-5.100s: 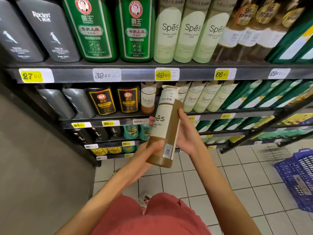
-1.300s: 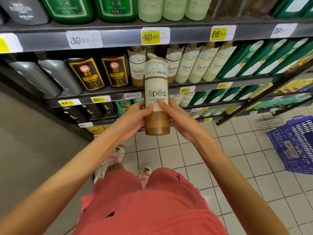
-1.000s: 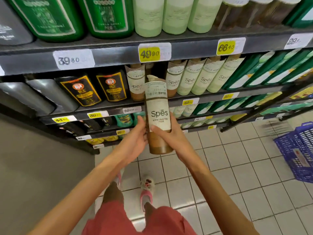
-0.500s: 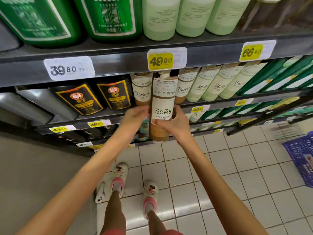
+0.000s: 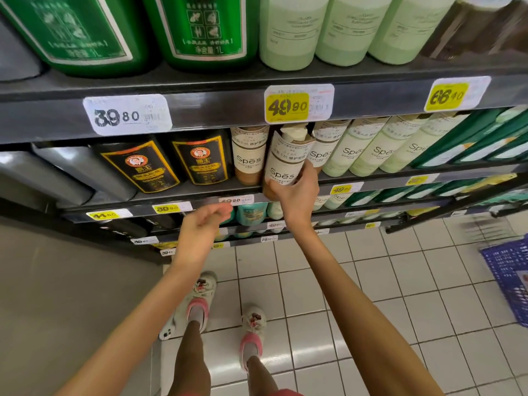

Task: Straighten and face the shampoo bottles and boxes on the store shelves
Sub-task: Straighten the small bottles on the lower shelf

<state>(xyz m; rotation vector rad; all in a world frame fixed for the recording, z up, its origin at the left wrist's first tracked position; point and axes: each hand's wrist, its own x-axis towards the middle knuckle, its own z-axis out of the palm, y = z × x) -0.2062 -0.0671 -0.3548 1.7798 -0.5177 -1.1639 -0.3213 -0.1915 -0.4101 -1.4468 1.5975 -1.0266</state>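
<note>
So the right hand (image 5: 297,192) has its fingers wrapped round the lower half of a brown Spes shampoo bottle (image 5: 281,164), which is tilted, top leaning right toward the next brown Spes bottle (image 5: 324,147) just past the fingertips. Its base looks to be at the lip of the shelf (image 5: 200,197). The left hand (image 5: 204,221) hangs loosely open below and to the left, holding nothing. Looks like the putting-back step to me: next it needs standing upright in the gap beside the other brown Spes bottle (image 5: 249,154) on the thumb side, label front.
</note>
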